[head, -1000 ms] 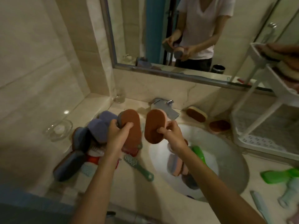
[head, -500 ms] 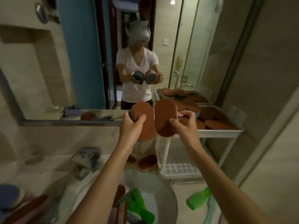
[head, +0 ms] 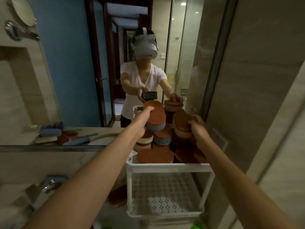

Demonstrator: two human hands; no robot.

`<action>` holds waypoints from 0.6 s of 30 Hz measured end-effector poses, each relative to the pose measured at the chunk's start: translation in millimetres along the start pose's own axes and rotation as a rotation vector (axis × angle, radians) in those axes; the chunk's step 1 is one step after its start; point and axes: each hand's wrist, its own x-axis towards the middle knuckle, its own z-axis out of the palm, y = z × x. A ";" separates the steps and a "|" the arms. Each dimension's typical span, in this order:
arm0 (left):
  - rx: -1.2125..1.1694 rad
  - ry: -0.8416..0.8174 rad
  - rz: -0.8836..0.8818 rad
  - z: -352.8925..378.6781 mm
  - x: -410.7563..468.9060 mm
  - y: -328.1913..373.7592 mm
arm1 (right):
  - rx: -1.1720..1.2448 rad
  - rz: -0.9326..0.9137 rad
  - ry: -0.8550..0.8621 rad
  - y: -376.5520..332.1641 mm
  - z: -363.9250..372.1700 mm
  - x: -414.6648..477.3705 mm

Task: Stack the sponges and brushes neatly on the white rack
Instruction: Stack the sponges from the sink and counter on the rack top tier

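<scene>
Two sponges are at the white rack (head: 168, 167): left hand (head: 142, 117) grips the blue-based sponge (head: 156, 118), right hand (head: 198, 128) grips the brown sponge (head: 181, 122); next, I think, set them flat.

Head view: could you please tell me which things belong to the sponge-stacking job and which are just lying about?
Job in hand:
left hand, holding the brown-and-blue sponge
right hand, holding the brown sponge
sponge pile on the top shelf
white rack
loose sponge on the counter

Lying about:
faucet
mirror
</scene>
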 end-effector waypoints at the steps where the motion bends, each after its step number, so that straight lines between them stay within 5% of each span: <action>1: -0.008 0.001 -0.010 2.8 3.8 -3.4 | -0.029 -0.004 -0.018 2.7 3.0 5.2; 18: -0.038 0.012 -0.081 -1.8 28.0 -22.7 | -0.610 -0.172 -0.053 29.4 17.9 10.9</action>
